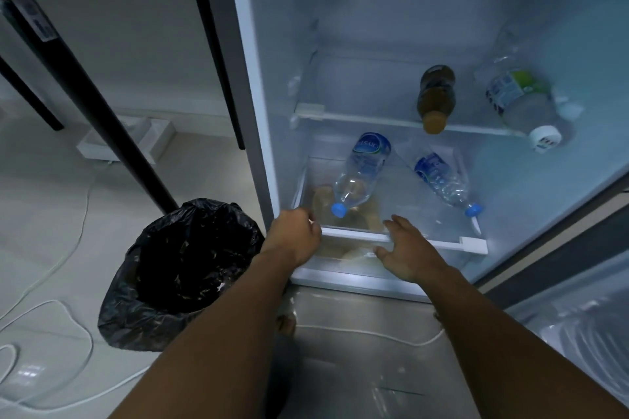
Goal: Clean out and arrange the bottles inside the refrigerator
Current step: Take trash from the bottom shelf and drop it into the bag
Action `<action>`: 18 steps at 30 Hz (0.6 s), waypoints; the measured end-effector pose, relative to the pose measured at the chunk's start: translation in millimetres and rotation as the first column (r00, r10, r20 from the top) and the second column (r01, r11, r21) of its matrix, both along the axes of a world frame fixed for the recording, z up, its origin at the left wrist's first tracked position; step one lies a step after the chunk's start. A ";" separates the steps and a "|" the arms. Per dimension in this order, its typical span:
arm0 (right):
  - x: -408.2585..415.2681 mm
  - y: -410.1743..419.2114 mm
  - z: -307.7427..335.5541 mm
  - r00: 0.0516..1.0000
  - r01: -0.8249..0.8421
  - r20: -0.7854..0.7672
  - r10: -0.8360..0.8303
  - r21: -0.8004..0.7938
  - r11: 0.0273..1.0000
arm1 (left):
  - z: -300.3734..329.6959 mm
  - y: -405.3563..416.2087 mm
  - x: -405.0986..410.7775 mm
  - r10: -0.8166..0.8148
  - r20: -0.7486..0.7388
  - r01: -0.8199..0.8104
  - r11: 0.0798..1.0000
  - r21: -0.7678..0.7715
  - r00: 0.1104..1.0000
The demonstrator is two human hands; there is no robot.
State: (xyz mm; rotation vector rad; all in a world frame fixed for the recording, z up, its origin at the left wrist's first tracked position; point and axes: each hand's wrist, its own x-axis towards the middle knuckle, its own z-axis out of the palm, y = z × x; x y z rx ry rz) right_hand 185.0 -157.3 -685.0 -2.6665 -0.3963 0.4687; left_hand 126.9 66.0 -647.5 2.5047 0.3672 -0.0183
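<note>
The refrigerator (pixel 258 85) stands open. Its lower glass shelf (pixel 469 244) carries two clear water bottles with blue caps: one (pixel 360 173) upright at the left, one (pixel 442 182) lying toward the right. On the upper shelf (pixel 374 117) stand a brown bottle (pixel 435 97) and a large clear bottle with a white cap (pixel 520 102). My left hand (pixel 297 235) curls over the left end of the lower shelf's white front rail. At the rail's middle my right hand (pixel 405 250) has its fingers spread against it.
A bin lined with a black bag (pixel 180 269) stands open on the floor just left of the fridge. White cables (pixel 51 282) trail over the tiles. Dark table legs (pixel 85 85) rise at the left. The fridge door (pixel 578 316) hangs open at the right.
</note>
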 end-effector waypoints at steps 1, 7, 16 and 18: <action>0.8 -0.2 1.6 1.000 -0.005 -0.006 0.005 0.001 1.000 | 1.8 -6.7 6.9 0.012 0.006 -0.012 1.000 0.002 1.000; 13.6 4.0 14.4 0.999 0.025 0.033 -0.024 -0.008 1.000 | -4.5 -37.4 52.9 0.097 -0.031 -0.099 0.993 -0.072 0.995; 29.5 -4.7 22.5 0.993 0.116 -0.033 -0.115 0.026 0.993 | -13.9 -40.0 75.8 0.060 0.057 -0.056 0.997 -0.060 0.997; 29.8 -5.1 31.0 0.988 0.151 -0.042 -0.149 0.045 0.988 | -3.1 -35.8 74.6 0.049 0.141 -0.037 0.996 -0.085 0.989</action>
